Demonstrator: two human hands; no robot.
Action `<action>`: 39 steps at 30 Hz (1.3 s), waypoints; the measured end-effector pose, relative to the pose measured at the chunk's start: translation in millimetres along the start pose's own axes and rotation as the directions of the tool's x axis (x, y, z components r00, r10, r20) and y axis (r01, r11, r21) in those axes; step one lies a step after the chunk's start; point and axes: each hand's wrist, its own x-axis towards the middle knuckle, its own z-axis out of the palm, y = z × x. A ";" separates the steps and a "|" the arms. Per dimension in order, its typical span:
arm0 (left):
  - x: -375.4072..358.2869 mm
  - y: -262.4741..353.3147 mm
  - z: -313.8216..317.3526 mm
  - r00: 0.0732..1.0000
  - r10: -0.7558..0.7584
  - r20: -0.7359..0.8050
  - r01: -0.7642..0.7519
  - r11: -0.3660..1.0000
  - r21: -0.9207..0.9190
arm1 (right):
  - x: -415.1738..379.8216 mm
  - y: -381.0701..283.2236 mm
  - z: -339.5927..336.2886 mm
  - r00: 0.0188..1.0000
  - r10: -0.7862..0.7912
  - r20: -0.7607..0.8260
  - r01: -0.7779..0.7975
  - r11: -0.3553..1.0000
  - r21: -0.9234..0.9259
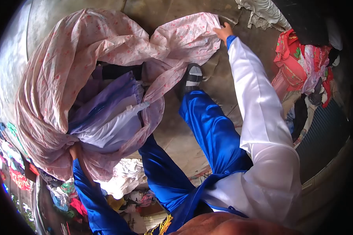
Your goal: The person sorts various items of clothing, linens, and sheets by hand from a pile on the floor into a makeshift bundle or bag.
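A large pink floral sheet (62,62) billows over the concrete floor, loosely wrapped around lavender and white garments (110,117). My right hand (222,31), at the end of a white sleeve, grips the sheet's far corner at the top. Lower left, my left hand (73,150) comes out of a blue sleeve and is mostly buried in the sheet's gathered edge, which it holds up. My blue-trousered legs stand between the arms. One grey shoe (193,76) is planted on the floor next to the sheet.
A heap of red and pink flowered clothes (298,62) lies at the right. White cloth (262,11) sits at the top edge. More mixed laundry (121,184) is piled at the lower left. A dark ribbed surface (321,133) lies at the right.
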 end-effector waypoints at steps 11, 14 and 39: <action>34.0 5.5 -12.8 0.998 0.062 -0.024 -0.058 0.989 0.133 | -382.6 114.0 -61.1 0.925 0.334 0.178 -0.318 0.941 -0.111; 36.5 7.7 -5.5 0.946 0.228 -0.231 -0.216 0.973 0.076 | -423.4 79.1 -55.2 0.938 0.277 0.207 -0.297 0.952 0.071; -591.8 52.4 -511.0 0.581 -0.164 -0.797 -0.811 -0.198 -0.551 | -1087.6 -425.1 -282.0 0.453 -0.819 0.353 0.093 0.436 0.895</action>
